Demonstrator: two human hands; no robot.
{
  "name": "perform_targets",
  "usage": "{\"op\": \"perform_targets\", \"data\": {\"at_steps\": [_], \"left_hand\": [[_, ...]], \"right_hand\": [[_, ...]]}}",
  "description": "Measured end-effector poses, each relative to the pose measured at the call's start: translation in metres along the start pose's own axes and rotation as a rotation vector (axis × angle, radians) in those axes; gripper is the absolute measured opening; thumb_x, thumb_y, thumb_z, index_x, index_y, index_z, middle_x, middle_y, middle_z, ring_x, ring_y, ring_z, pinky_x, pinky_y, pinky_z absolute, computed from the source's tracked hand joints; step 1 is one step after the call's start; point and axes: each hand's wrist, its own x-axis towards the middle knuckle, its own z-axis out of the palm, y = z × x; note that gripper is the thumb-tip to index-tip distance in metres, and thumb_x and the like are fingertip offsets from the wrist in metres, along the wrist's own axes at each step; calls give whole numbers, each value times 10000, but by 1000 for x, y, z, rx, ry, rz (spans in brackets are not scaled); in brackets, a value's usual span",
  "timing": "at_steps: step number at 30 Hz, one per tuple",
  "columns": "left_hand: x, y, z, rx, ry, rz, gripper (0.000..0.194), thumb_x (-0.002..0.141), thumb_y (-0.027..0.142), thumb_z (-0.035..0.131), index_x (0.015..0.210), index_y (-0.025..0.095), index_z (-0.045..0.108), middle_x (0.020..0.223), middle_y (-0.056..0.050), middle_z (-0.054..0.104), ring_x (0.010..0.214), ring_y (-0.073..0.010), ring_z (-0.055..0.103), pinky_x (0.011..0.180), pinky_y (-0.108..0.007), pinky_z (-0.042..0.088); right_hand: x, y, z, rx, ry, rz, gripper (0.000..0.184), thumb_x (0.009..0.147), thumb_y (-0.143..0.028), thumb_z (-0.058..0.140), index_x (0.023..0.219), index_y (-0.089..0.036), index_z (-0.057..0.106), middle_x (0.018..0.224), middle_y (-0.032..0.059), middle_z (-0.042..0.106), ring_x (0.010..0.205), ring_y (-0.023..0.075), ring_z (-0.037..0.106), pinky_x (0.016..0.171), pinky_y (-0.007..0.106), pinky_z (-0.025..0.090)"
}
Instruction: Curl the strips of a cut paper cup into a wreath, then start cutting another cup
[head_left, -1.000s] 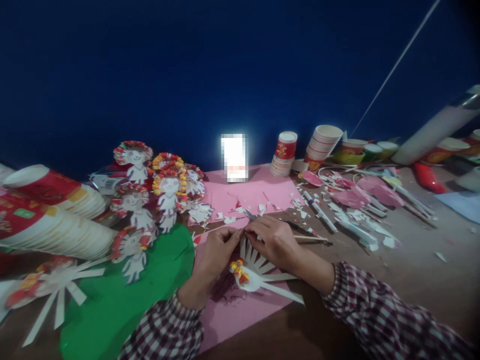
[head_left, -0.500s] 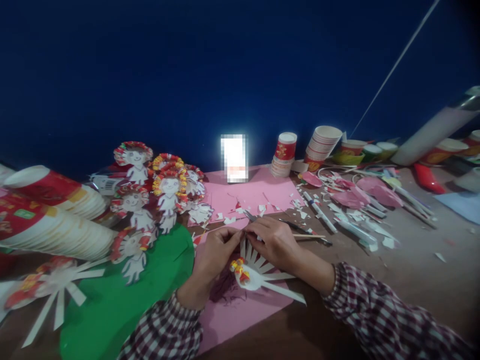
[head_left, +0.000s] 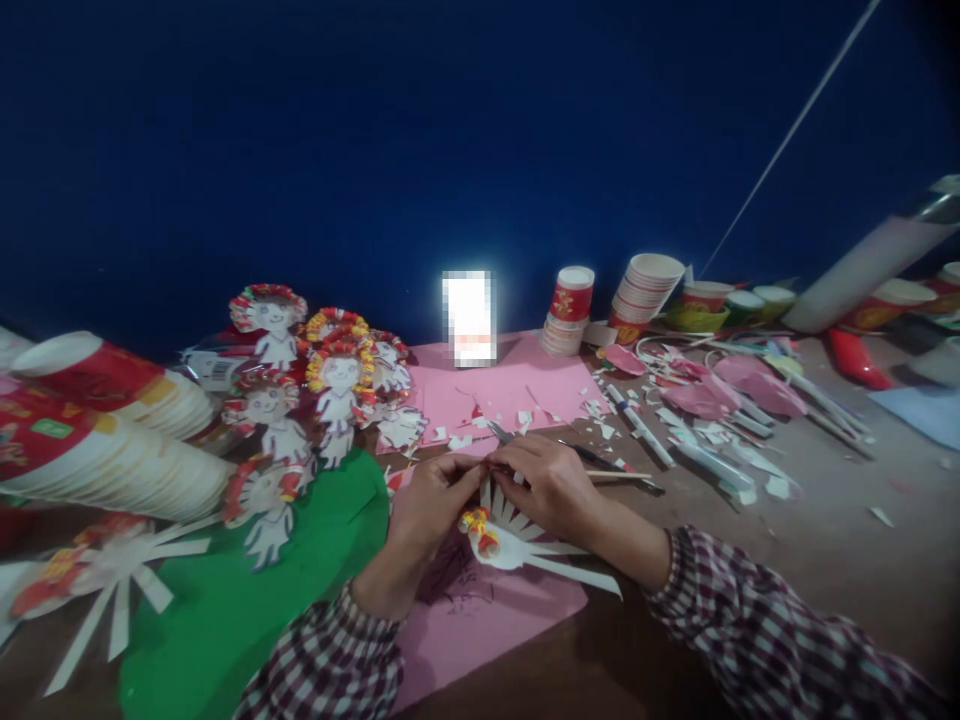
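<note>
A cut-open paper cup (head_left: 517, 548) with white strips fanned out lies on a pink sheet (head_left: 480, 620) in front of me. One strip carries a rolled red and yellow curl (head_left: 480, 525). My left hand (head_left: 427, 510) and my right hand (head_left: 547, 485) meet above it, fingers pinched together on the tip of one strip. Both hands are closed. Checked sleeves cover both forearms.
Finished paper-cup dolls (head_left: 330, 385) stand at the left behind a green sheet (head_left: 247, 600). Stacks of paper cups (head_left: 97, 430) lie at far left, more cups (head_left: 645, 290) at the back. Scissors (head_left: 510, 435), pens (head_left: 637, 425) and paper scraps litter the right side. A lit phone (head_left: 469, 318) leans on the blue wall.
The cut cup has shifted slightly; its long strip now lies a little lower and further right. My hands stay pinched on the strip tip.
</note>
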Motion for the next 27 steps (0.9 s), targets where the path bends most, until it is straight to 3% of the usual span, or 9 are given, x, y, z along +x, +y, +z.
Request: {"op": "perform_targets", "data": {"at_steps": [12,18,27], "left_hand": [[-1,3,3,-14,-25,-12,218,713,295,671,852,141,734,780,-58,699,664,-129,578,559,-202,431],[-2,7,6,-153,-76,-53,248,690,259,683,909,148,714,720,-30,677,626,-111,566,557,-197,441],[-3,6,7,-200,-47,-162,244,625,298,727,784,119,682,650,-17,636,540,-98,537,513,-206,423]], "right_hand": [[2,-3,-1,-17,20,3,98,840,-155,541,828,-160,637,769,49,656,758,150,595,712,242,446],[1,-4,-3,-70,20,0,94,839,-148,538,827,-156,631,777,56,660,763,161,593,714,253,450],[1,-2,-2,-75,26,-9,104,849,-143,521,827,-167,619,776,51,654,770,157,590,721,254,451]]}}
